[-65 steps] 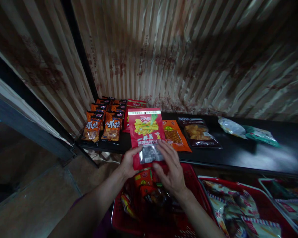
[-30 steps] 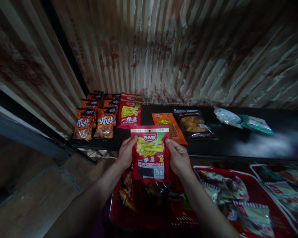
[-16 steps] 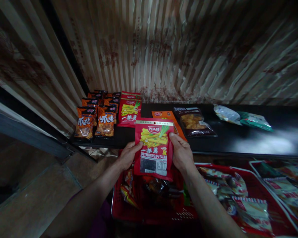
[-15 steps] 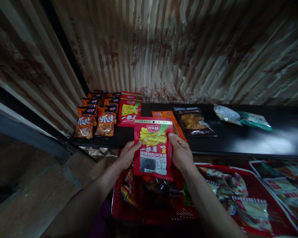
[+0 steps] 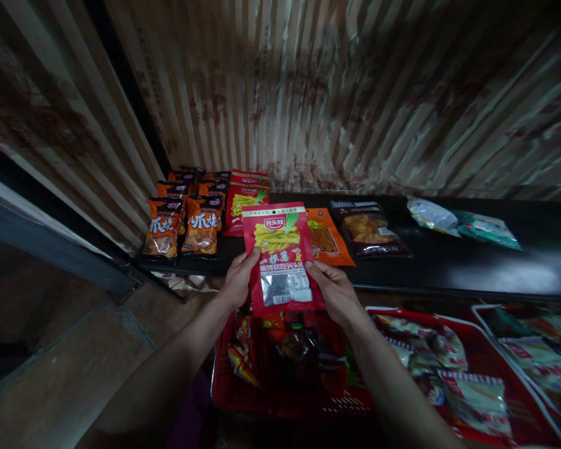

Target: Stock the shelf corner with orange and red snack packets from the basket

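Note:
A red snack bag [image 5: 278, 259] with yellow sticks pictured on it is held up between my two hands, over the front edge of the black shelf [image 5: 430, 265]. My left hand [image 5: 237, 279] pinches its left edge, thumb on the front. On the right edge is my right hand [image 5: 334, 290], its thumb also on the front. Behind the held bag stand similar red bags [image 5: 247, 187], partly covered by it. To their left are several orange and black snack bags [image 5: 201, 227] in rows.
An orange flat bag [image 5: 330, 240], a dark brown bag [image 5: 367, 227], a white bag [image 5: 432, 215] and a green-white bag [image 5: 486, 229] lie on the shelf. Below are red baskets [image 5: 292, 405] holding snack packs. Corrugated sheeting [image 5: 299, 93] rises behind.
Both hands have moved the red bag up and slightly left, towards the red bags on the shelf. More of the orange flat bag now shows.

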`<state>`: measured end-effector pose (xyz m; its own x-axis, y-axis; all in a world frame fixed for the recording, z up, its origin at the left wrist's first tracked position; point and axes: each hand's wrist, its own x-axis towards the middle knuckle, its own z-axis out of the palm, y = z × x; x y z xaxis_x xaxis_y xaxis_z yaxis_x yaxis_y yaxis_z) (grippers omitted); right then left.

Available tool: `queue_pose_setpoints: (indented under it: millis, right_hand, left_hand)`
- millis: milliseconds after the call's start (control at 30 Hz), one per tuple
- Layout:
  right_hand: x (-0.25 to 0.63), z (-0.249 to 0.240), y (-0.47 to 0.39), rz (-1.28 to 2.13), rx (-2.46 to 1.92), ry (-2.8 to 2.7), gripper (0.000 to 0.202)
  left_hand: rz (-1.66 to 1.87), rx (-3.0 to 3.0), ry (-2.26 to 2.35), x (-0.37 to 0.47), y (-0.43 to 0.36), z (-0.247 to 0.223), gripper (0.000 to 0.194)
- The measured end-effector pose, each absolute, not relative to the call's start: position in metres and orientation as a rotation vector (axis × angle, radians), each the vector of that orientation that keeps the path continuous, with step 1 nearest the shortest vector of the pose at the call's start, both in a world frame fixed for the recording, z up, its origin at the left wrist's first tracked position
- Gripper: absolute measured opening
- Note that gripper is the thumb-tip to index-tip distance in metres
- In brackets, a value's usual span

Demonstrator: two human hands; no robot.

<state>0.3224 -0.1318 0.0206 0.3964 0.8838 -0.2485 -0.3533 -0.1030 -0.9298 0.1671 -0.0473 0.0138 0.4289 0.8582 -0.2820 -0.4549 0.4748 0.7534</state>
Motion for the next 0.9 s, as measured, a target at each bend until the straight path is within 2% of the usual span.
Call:
queue_pose_setpoints:
  millis: [200, 433, 900]
  right_hand:
    - [0.324, 0.021, -0.129, 1.049, -1.244, -0.479, 0.033]
    - [0.331, 0.019, -0.135, 1.14, -1.278, -0.641, 0.029]
    - [0.33, 0.003, -0.128, 0.929, -1.377, -0.651, 0.038]
  left_hand:
    - [0.677, 0.723, 0.672, 0.165, -0.054, 0.011, 0.046]
    - [0.85, 0.637, 0.774, 0.17, -0.045, 0.006, 0.044]
    - [0.873, 0.601, 0.699, 0.172, -0.046, 0.006, 0.045]
